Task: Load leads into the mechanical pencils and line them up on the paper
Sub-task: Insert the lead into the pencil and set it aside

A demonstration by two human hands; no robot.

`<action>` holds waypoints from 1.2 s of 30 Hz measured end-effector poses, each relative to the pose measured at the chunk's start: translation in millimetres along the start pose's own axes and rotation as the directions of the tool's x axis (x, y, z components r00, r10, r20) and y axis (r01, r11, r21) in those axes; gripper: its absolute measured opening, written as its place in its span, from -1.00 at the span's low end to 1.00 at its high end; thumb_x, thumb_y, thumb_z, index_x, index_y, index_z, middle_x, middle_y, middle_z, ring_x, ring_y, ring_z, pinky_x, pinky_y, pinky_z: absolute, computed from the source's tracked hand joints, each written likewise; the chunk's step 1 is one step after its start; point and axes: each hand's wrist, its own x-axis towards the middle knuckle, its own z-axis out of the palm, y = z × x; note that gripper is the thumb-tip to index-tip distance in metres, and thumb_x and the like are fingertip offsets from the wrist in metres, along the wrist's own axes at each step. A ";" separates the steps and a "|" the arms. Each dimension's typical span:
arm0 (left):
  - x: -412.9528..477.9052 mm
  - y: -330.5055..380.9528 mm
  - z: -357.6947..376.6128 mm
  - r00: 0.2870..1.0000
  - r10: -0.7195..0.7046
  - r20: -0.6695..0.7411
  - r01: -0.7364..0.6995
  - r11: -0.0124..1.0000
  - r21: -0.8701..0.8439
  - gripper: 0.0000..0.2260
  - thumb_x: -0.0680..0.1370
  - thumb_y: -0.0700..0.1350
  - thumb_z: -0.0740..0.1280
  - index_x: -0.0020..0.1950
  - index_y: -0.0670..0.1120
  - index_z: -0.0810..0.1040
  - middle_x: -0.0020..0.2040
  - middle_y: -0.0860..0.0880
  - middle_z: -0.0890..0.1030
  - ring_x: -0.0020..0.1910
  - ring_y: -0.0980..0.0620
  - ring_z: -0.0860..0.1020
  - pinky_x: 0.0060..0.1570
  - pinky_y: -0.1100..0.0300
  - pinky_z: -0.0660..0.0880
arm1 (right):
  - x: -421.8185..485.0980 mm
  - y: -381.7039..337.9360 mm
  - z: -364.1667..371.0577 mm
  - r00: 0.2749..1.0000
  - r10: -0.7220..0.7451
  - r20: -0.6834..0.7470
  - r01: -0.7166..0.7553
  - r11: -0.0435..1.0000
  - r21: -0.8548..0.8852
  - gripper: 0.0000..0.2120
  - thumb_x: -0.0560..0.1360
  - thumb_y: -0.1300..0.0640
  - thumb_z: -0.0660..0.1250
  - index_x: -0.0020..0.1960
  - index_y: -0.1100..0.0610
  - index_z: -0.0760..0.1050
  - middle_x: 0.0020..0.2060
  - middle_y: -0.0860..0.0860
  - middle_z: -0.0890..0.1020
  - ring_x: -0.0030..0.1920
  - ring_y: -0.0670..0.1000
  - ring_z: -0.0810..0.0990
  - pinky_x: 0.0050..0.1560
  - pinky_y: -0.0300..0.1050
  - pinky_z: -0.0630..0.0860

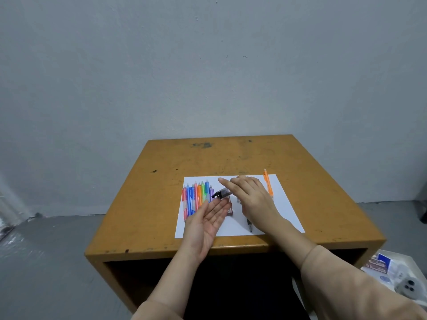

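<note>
Tipping out leads looks like the step now: nearest, the left hand [209, 218] lies open and flat, palm up, holding nothing I can see, just under the black end of the lead case [221, 193], which the right hand [250, 197] holds tilted down over the white paper [284, 204]. Next, I think a thin lead must slide onto the palm and go into the dark pencil [249, 225] by the right wrist, so a gentle tip is needed. Farther back, the colourful pencils [196, 197] lie side by side on the paper's left, and one orange pencil [268, 187] lies alone at its far right.
</note>
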 end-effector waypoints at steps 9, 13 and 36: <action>-1.4 -2.3 8.4 0.994 0.082 -0.076 -0.075 0.993 0.092 -0.81 0.50 -0.24 0.36 0.09 -0.24 0.51 -0.02 -0.27 0.66 -0.07 -0.14 0.67 -0.03 0.01 0.59 | -4.8 -4.0 -1.5 0.999 0.035 0.007 -0.035 0.999 0.005 -0.56 0.50 0.32 0.12 0.36 0.10 0.35 0.03 0.12 0.62 0.09 0.04 0.44 0.01 0.01 0.53; -1.4 -5.2 9.4 0.985 0.122 -0.123 -0.106 0.986 0.130 -0.89 0.49 -0.25 0.37 -0.01 -0.24 0.55 -0.11 -0.24 0.68 -0.14 -0.10 0.68 -0.06 0.05 0.60 | -7.0 -4.9 -0.6 0.999 0.044 0.004 -0.044 0.999 0.013 -0.52 0.46 0.33 0.21 0.36 0.10 0.37 0.03 0.12 0.62 0.09 0.04 0.44 0.03 0.03 0.53; 2.1 -12.4 6.1 0.947 0.251 -0.199 -0.217 0.960 0.174 -0.79 0.49 -0.21 0.39 0.07 -0.28 0.58 -0.08 -0.23 0.66 -0.16 -0.07 0.66 -0.22 0.18 0.63 | -7.9 -4.5 -14.9 0.997 0.080 0.004 -0.080 0.997 0.019 -0.24 0.25 0.47 0.51 0.34 0.08 0.33 0.03 0.14 0.63 0.11 0.05 0.44 0.05 0.04 0.52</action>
